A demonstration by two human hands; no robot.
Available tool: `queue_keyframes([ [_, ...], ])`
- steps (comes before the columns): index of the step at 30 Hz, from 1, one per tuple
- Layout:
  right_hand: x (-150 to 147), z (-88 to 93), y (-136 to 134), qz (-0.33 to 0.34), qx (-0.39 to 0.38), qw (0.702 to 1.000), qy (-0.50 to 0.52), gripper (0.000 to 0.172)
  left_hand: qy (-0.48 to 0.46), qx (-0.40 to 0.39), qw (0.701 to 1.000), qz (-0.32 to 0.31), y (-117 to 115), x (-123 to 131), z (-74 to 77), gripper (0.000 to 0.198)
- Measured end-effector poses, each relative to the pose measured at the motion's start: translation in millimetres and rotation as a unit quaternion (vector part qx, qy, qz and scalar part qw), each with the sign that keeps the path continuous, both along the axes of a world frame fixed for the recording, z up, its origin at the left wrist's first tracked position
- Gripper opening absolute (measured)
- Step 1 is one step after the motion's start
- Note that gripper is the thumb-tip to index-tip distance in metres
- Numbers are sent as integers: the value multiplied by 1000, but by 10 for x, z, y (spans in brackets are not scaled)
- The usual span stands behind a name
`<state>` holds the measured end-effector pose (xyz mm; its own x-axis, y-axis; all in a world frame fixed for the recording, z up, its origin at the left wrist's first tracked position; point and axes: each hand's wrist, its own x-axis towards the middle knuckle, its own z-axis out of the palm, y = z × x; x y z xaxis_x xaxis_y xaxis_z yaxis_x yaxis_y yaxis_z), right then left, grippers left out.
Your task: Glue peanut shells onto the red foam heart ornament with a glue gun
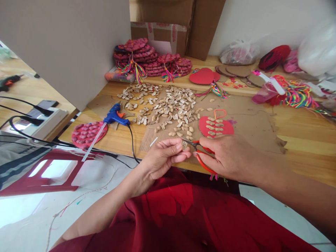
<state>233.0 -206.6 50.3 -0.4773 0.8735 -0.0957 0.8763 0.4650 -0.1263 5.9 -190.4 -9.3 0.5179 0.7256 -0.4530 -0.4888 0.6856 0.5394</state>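
Between thumb and fingers, my left hand (168,154) pinches a peanut shell (184,144). My right hand (227,154) grips orange-handled scissors (203,161), whose dark blades reach to the shell and look parted. Just beyond my right hand lies a red cardboard disc (228,128) with rows of peanut shells stuck on it and an orange cord loop (219,113) at its top. Loose peanut shells (174,103) are heaped on the cardboard sheet (252,122) ahead of my hands.
A blue glue gun (115,114) rests at left, its glue stick over a pink shell-covered disc (88,134). Finished pink pieces (136,52) with tassels are stacked behind. Colourful strings (296,92) lie at right. A power strip (44,122) with cables sits at far left.
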Motion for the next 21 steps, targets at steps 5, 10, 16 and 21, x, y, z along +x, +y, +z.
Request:
queue_keyframes([
  [5,-17,-16,57,22,0,1000,-3,37,0,-24,1000,-5,17,-17,-19,12],
  [10,27,-34,104,15,-4,1000,26,36,4,-26,999,-32,46,-58,-36,13],
  [16,389,-12,98,-122,32,990,64,36,-2,-13,1000,-25,48,-149,-77,28],
  [21,1075,-102,12,-315,31,949,2,30,-24,22,999,-28,45,-175,-119,29],
])
